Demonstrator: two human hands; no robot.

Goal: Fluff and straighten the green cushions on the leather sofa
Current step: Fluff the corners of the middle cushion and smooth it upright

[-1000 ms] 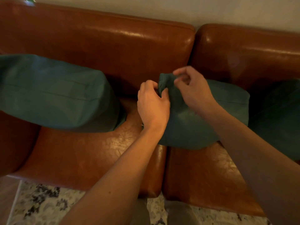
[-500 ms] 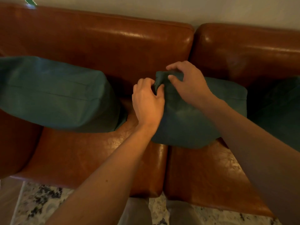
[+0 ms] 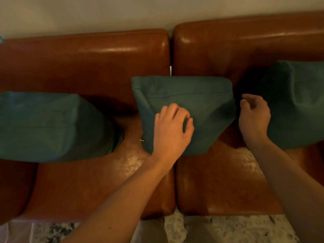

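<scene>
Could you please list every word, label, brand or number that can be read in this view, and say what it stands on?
None: no text can be read anywhere in this view.
The three green cushions and the leather sofa carry no visible label.
The small metal piece at the middle cushion's lower left corner is too small to show any marking.

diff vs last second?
Both hands let go of the middle cushion corner. Left hand now hovers curled over its front; right hand moved right, into the gap. That cushion now stands squared up. Left cushion and right cushion unchanged.
</scene>
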